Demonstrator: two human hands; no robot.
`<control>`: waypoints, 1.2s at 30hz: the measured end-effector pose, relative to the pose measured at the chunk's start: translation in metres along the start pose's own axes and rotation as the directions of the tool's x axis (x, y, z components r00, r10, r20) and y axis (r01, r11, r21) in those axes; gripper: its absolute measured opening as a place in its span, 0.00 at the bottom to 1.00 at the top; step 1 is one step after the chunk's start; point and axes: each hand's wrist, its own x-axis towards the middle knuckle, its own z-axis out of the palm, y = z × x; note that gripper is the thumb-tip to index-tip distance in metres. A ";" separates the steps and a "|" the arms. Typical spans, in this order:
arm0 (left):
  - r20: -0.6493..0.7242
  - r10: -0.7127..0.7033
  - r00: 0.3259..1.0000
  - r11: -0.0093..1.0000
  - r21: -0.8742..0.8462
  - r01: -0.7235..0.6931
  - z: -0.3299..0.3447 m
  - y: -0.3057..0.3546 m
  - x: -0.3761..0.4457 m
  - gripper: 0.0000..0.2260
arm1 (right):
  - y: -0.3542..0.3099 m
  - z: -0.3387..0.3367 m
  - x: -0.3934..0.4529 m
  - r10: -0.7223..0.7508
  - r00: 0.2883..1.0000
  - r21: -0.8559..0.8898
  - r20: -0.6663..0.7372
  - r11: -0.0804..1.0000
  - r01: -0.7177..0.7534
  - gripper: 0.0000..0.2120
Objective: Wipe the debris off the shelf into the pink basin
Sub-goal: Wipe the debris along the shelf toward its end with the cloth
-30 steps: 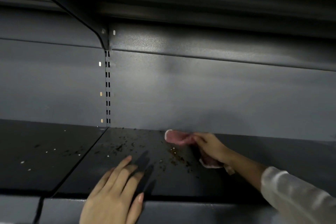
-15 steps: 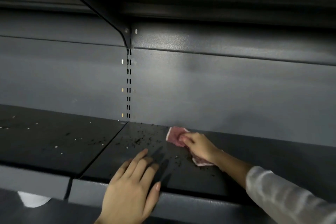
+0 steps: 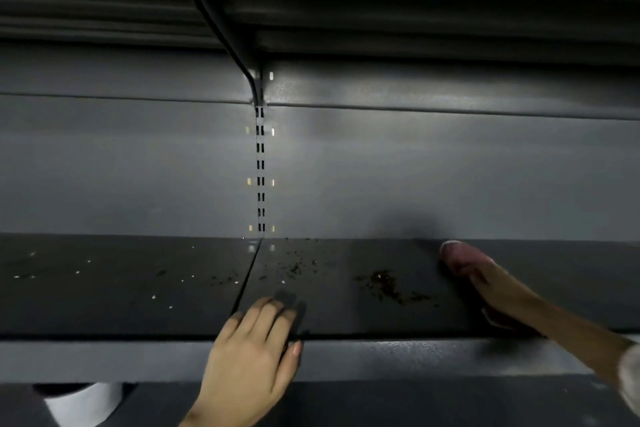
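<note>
The debris (image 3: 384, 282) lies scattered on the dark shelf (image 3: 346, 315), its densest brown patch sitting a little right of the seam (image 3: 247, 282) where two shelf panels meet. A looser sprinkle of dark crumbs lies just right of the seam near the back wall, and pale specks dot the panel left of the seam. The pink basin does not show.

Right of the brown patch, the right hand (image 3: 485, 282) reaches in toward the back wall, blurred, pressed flat over a pink cloth (image 3: 457, 255); the cloth's end pokes out beyond the fingertips, and another bit shows beneath the wrist. Whether the fingers clamp the cloth or only press on it, I cannot tell.

The left hand (image 3: 252, 354) rests at the shelf's front lip just right of the seam, fingers spread flat on the panel, thumb hooked over the edge, holding nothing.

Above the seam, a slotted upright (image 3: 260, 170) runs up the grey back panel (image 3: 433, 177) to a bracket (image 3: 256, 87) under the upper shelf.
</note>
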 end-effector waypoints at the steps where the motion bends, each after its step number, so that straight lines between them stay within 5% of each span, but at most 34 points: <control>1: -0.005 0.018 1.000 1.000 -0.014 -0.018 0.000 -0.001 -0.001 0.18 | -0.013 0.010 -0.004 -0.005 1.000 -0.034 0.016 0.999 0.005 0.17; 6: -0.022 0.031 0.999 0.997 -0.077 -0.032 0.000 -0.002 -0.004 0.18 | -0.103 0.073 -0.010 -0.021 0.978 -0.056 0.210 0.998 0.033 0.15; 11: 0.014 0.058 0.998 0.995 -0.086 -0.056 -0.008 -0.012 -0.008 0.17 | -0.165 0.096 -0.020 -0.031 0.999 0.047 0.031 0.998 0.030 0.20; 16: 0.004 0.044 0.999 0.995 -0.088 -0.044 -0.012 -0.035 -0.017 0.18 | -0.135 0.047 -0.028 0.113 0.988 0.049 -0.105 0.993 -0.108 0.17; 20: 0.027 0.013 1.000 0.996 -0.089 -0.010 -0.014 -0.044 -0.024 0.18 | -0.092 0.028 -0.031 0.325 0.946 -0.186 -0.012 0.928 -0.322 0.14; 24: 0.032 0.030 0.999 0.996 -0.084 -0.028 -0.013 -0.047 -0.026 0.18 | -0.114 0.068 -0.019 0.341 0.940 -0.403 0.027 0.864 -0.302 0.16; 30: -0.013 0.057 0.998 0.998 -0.034 -0.057 -0.011 -0.048 -0.023 0.17 | -0.202 0.146 -0.007 0.179 0.966 -0.161 0.184 0.975 -0.150 0.15; 36: -0.031 0.019 0.999 1.000 0.002 -0.019 -0.011 -0.066 -0.028 0.17 | -0.211 0.125 0.006 0.085 0.996 0.190 -0.029 0.979 -0.078 0.20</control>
